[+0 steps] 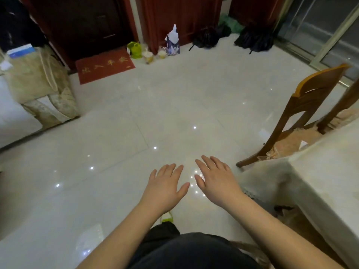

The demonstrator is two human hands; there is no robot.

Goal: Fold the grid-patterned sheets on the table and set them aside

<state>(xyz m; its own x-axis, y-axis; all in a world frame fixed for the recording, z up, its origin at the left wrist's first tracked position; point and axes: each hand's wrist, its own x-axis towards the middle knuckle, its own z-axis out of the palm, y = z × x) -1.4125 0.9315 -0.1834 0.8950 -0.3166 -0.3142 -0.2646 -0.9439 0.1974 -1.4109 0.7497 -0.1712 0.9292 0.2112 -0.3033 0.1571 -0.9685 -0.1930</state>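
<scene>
My left hand [166,186] and my right hand [215,178] are held out side by side over the pale tiled floor, palms down, fingers straight and spread, holding nothing. A table [328,171] covered with a pale cloth fills the right edge of the view, just right of my right hand. No grid-patterned sheet shows in this view.
A wooden chair [303,113] with a cushion stands at the table's far side. A cloth-covered sofa [35,84] sits at the left. A red doormat [104,65], bags [172,42] and black sacks [252,40] line the far wall. Glossy floor lies between.
</scene>
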